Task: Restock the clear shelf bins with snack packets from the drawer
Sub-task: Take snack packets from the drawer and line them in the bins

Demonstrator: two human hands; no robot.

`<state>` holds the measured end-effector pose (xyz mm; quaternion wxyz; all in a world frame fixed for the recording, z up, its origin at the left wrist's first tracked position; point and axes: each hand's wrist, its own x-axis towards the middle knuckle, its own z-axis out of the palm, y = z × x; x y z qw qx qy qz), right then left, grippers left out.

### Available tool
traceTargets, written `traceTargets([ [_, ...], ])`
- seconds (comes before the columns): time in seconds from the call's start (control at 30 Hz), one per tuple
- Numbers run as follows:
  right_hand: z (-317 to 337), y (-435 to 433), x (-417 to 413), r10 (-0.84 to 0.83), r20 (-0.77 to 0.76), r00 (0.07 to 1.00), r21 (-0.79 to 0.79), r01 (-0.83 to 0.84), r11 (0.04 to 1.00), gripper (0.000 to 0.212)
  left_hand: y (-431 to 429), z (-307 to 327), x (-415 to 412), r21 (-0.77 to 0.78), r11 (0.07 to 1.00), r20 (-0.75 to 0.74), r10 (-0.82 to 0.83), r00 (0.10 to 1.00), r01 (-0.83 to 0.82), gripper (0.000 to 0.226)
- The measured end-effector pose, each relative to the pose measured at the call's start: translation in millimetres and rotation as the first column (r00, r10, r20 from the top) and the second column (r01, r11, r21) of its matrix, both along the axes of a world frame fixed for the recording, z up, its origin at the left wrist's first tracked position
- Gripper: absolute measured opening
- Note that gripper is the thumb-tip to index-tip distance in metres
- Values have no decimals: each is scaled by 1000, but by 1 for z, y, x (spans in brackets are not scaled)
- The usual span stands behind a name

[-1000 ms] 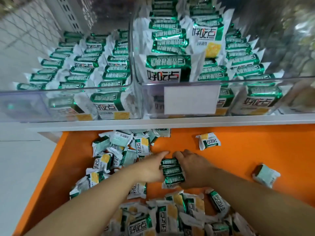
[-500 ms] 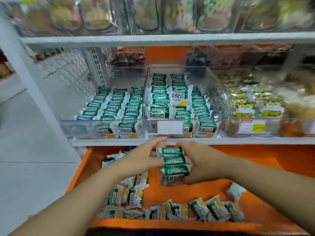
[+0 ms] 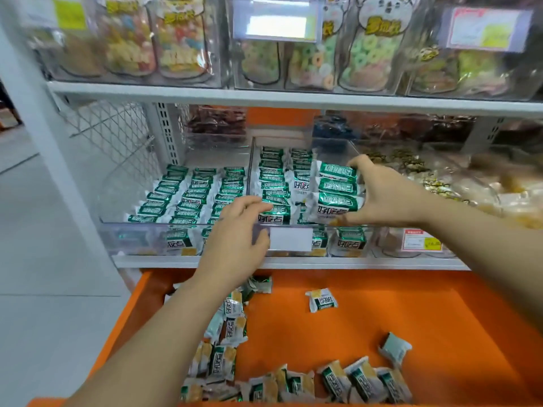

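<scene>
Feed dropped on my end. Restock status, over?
Right hand holds stack of packets over the middle bin. Left hand open at its front rim. Nothing in the way.

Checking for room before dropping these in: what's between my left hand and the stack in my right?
Head view: packets standing in the clear bin fill the stretch from the left hand to the stack the right hand grips.

Left bin [image 3: 132, 239] and right bin [image 3: 332, 230] side by side on the shelf [image 3: 293, 263], drawer [image 3: 382, 304] below in front holding loose packets [image 3: 321, 301], packet stack [image 3: 336, 189] in the right hand [image 3: 388, 195] over the right bin
</scene>
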<state>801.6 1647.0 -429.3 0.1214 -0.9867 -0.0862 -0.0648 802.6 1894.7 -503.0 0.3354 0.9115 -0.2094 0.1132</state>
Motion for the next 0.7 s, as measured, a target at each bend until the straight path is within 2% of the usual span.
traceTargets([
  [0.1, -5, 1, 21, -65, -86, 994, -66, 59, 996, 96, 1, -2, 9, 72, 997, 4, 21, 1000, -21, 47],
  [0.23, -17, 6, 46, -99, -175, 980, -70, 88, 994, 85, 5, -7, 17, 64, 998, -12, 25, 1000, -24, 49],
  [0.43, -36, 15, 73, -71, -270, 960, -39, 63, 997, 102, 5, -11, 21, 62, 998, 18, 13, 1000, -14, 50],
  [0.53, -38, 14, 75, -61, -231, 971, -42, 53, 998, 106, 7, -12, 22, 58, 998, 16, 4, 1000, -5, 51],
  [0.6, -38, 15, 68, -63, -136, 989, -86, 52, 995, 107, 8, -12, 22, 61, 998, 15, -8, 1000, 7, 51],
  [0.7, -46, 21, 54, 10, 12, 1000, -251, -7, 968, 87, 10, -13, 21, 72, 997, 19, -19, 1000, 17, 51],
])
